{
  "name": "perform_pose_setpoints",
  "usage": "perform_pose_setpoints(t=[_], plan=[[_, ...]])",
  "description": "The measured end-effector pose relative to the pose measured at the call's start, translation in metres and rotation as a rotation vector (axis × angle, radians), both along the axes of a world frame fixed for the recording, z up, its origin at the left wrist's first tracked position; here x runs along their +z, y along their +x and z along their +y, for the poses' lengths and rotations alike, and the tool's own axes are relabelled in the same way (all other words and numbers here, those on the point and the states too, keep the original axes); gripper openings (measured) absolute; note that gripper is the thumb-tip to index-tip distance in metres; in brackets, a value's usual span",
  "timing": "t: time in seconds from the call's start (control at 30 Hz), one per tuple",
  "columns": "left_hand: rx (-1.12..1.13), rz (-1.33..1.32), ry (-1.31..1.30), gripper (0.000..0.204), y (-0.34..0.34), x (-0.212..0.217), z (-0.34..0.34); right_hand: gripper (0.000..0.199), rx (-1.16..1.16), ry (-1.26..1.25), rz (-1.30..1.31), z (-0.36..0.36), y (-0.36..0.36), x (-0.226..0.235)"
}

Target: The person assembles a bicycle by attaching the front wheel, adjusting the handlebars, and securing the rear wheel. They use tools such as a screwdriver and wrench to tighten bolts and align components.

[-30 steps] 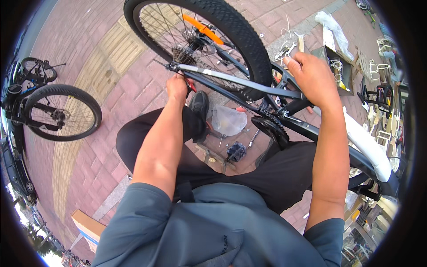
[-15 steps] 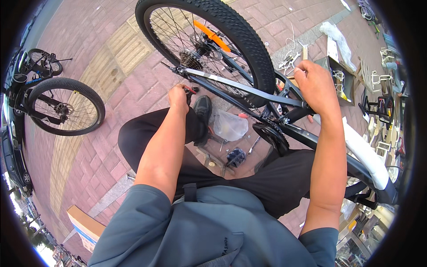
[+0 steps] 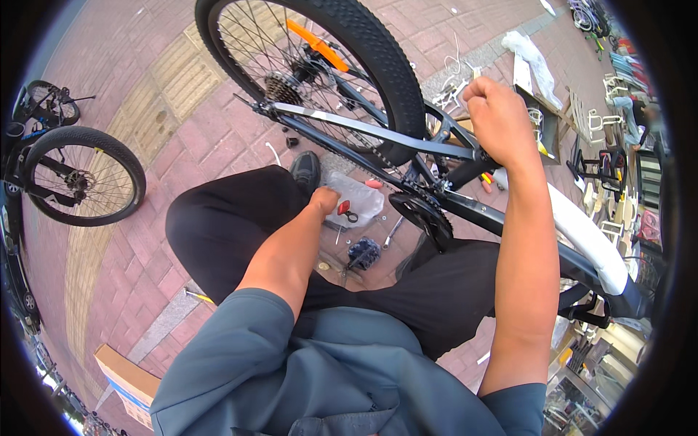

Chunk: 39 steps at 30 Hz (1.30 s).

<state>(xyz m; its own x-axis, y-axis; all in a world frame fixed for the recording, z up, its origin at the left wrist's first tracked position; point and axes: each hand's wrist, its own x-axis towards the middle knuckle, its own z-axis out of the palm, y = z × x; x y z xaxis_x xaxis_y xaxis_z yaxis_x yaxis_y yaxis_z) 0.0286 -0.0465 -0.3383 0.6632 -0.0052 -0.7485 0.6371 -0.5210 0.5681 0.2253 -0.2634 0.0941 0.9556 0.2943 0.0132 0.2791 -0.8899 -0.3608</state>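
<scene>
My left hand (image 3: 325, 199) is closed beyond my right knee, with a red reflector on a black ring bracket (image 3: 345, 208) at its fingertips, above a clear plastic bag (image 3: 371, 196). My right hand (image 3: 500, 120) is curled into a fist beside the frame of a dark bicycle (image 3: 472, 206); whatever its fingers grip is hidden. The bicycle's knobby rear wheel (image 3: 406, 73), with an orange strip (image 3: 318, 45) across its spokes, points away from me. Its chainring (image 3: 423, 218) is near my knee, and white wrapping (image 3: 589, 236) covers one tube.
On the paving lie a wrench (image 3: 392, 232), a dark blue bundle (image 3: 363, 253) and a black shoe of mine (image 3: 305, 171). Another bicycle (image 3: 86, 176) stands at left. Right of me are an open metal box (image 3: 554, 131) and several loose parts. A cardboard box (image 3: 127, 381) is lower left.
My left hand has moved right and nearer, from beside the rear frame stay to over the plastic bag, the red reflector with it. My right hand keeps its place by the frame. The view has shifted.
</scene>
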Motion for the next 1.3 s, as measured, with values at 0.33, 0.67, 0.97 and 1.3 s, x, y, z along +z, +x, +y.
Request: perform_pose_setpoints(t=[0.33, 0.67, 0.97, 1.3], plan=[[-0.098, 0.205, -0.244, 0.037, 0.086, 0.211, 0.02, 0.029, -0.085, 0.264, 0.069, 0.002, -0.003, 0.0], [0.051, -0.94, -0.529, 0.046, 0.134, 0.406, -0.06, 0.037, 0.083, 0.701, 0.212, -0.011, -0.003, -0.002], [0.05, -1.194, -0.223, 0.024, 0.152, 0.405, -0.074, 0.058, 0.145, 0.755, 0.396, -0.019, 0.003, -0.006], [0.218, -0.437, 0.155, 0.02, 0.086, 0.368, 0.138, 0.059, 0.098, 0.664, 0.418, -0.012, -0.002, 0.004]])
